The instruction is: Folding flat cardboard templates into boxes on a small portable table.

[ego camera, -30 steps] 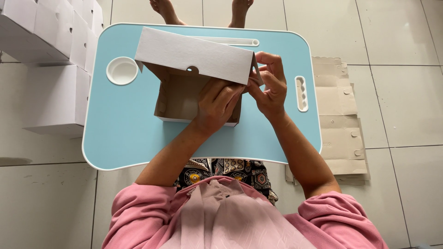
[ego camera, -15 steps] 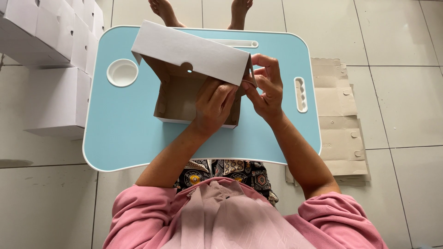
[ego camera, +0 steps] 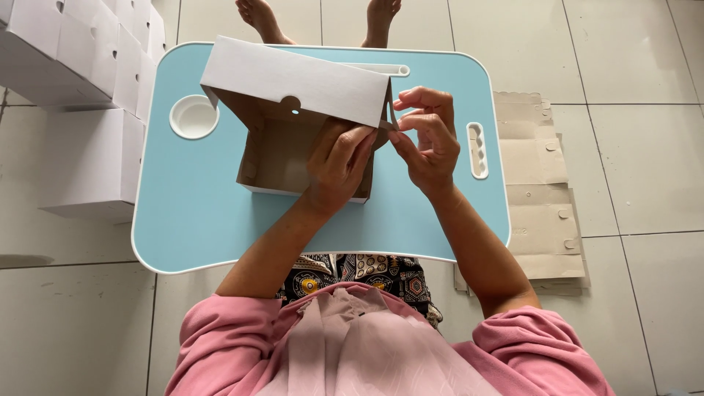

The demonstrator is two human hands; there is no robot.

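Bottom of frame: pink sleeves, forearms reaching up over the light-blue worktop (ego camera: 183,220). Centre: left hand (ego camera: 339,163) pressed flat on the right wall of the half-built carton (ego camera: 293,150), fingers spread, holding nothing, just bracing. Right hand (ego camera: 425,139), just right of centre, fingertips (ego camera: 400,132) pressed together in a pinch grip on the small side flap at the lid's right end. Carton sits mid-worktop, brown inside, white lid panel (ego camera: 293,77) tilted up w/ a half-round notch. To fold well, probably: keep wall braced, crease flap along its score, keep lid edge square. Right side: flat card blanks (ego camera: 539,183) on floor. Upper left: stack of finished white boxes (ego camera: 73,88). Top: bare feet (ego camera: 315,18).
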